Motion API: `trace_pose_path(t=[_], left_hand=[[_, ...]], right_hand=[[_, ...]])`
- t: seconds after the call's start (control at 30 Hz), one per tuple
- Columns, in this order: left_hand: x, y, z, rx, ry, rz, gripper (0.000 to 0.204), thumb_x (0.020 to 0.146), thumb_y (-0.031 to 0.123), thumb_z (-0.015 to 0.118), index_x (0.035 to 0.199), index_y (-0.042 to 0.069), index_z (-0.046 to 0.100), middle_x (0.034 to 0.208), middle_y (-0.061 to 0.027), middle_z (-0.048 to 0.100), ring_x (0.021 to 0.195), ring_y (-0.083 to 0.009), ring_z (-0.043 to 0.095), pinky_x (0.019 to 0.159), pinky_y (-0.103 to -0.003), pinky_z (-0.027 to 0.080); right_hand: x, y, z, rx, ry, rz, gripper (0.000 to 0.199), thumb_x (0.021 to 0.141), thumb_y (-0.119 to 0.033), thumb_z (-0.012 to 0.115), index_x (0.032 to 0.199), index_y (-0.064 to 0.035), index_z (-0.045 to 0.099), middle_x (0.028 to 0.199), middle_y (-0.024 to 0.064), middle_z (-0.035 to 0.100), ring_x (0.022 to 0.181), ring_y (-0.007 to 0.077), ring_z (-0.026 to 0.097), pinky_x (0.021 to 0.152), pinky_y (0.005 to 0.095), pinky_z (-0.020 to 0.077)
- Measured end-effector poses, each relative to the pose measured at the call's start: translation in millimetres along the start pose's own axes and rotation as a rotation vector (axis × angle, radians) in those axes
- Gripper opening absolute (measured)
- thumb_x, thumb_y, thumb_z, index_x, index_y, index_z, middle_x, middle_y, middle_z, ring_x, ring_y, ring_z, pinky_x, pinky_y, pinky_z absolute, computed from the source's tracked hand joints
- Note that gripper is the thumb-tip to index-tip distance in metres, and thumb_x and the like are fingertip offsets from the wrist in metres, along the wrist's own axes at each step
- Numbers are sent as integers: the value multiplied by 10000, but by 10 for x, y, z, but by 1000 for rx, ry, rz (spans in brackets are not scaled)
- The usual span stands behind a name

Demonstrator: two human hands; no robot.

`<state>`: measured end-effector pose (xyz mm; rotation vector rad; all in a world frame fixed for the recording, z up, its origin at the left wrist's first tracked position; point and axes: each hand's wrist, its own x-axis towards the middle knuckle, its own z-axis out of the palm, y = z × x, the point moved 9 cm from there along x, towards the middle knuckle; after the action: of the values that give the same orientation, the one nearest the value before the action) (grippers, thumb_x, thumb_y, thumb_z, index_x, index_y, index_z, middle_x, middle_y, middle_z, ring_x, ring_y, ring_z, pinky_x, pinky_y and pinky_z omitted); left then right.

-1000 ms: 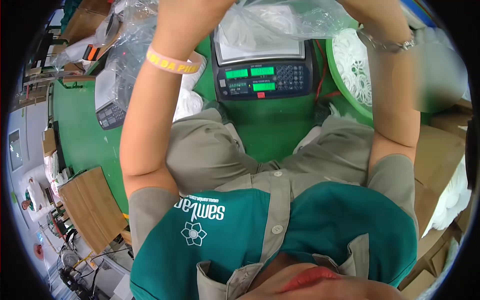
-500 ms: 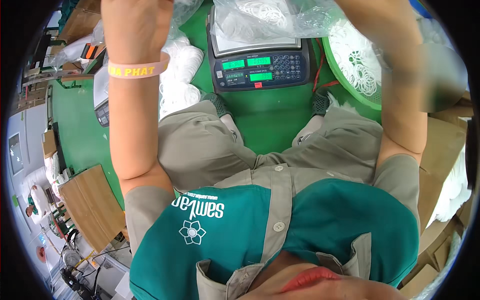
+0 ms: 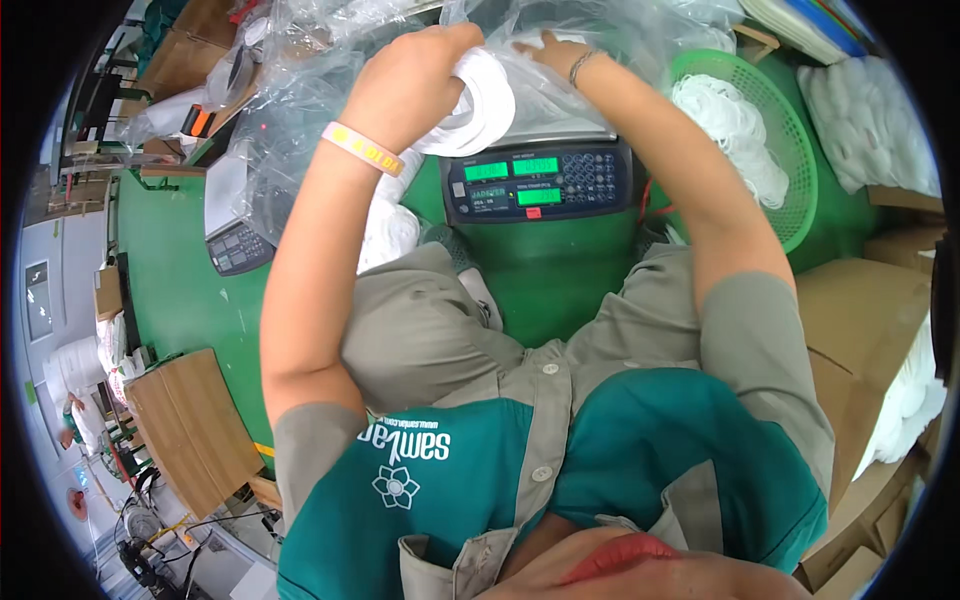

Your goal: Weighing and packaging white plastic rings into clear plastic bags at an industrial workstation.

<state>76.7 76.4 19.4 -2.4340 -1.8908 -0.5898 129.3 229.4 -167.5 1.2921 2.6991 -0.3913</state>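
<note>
One white ring-shaped bundle (image 3: 497,92) shows at upper centre of the frame, gripped in the left hand (image 3: 420,82) of a seated worker in a green and grey shirt (image 3: 440,480). The bundle lies just to the right of that hand, its round face turned toward the camera and its longer visible span slanting from upper right to lower left. In the picture it sits between the two hands, overlapping the upper left corner of a digital scale (image 3: 540,186); the left hand, touching it, is the nearer. A clear plastic bag (image 3: 628,45) spreads across the scale's pan, above and to the right of the bundle.

The left hand is curled closed around the bundle's left edge, its fingertips largely hidden. The right hand (image 3: 557,55), a chain bracelet (image 3: 580,66) at its wrist, lies against the plastic with fingers partly spread and pointing left, apart from the bundle; whether they pinch the film cannot be told.

At upper right, white rings (image 3: 735,120) fill part of a green basket (image 3: 800,195). More white bundles (image 3: 388,235) lie left of the scale on the green floor (image 3: 540,270), beside the worker's left leg.
</note>
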Motion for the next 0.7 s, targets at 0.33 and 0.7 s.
trace_pose_path(t=[0.33, 0.7], left_hand=[[126, -422, -131, -103, 157, -112, 344, 675, -25, 509, 1003, 53, 577, 822, -165, 619, 767, -251, 612, 664, -306, 464], [361, -286, -299, -188, 54, -226, 585, 660, -31, 439, 1235, 77, 456, 1084, -235, 552, 1003, -370, 529, 847, -354, 419]], right_hand=[[254, -214, -195, -28, 178, -295, 283, 823, -246, 439, 987, -64, 580, 946, 140, 621, 913, 285, 590, 821, 405, 427], [-648, 156, -1795, 220, 694, -362, 205, 708, -179, 547, 802, 0, 583, 782, 224, 600, 742, 353, 593, 663, 401, 459]])
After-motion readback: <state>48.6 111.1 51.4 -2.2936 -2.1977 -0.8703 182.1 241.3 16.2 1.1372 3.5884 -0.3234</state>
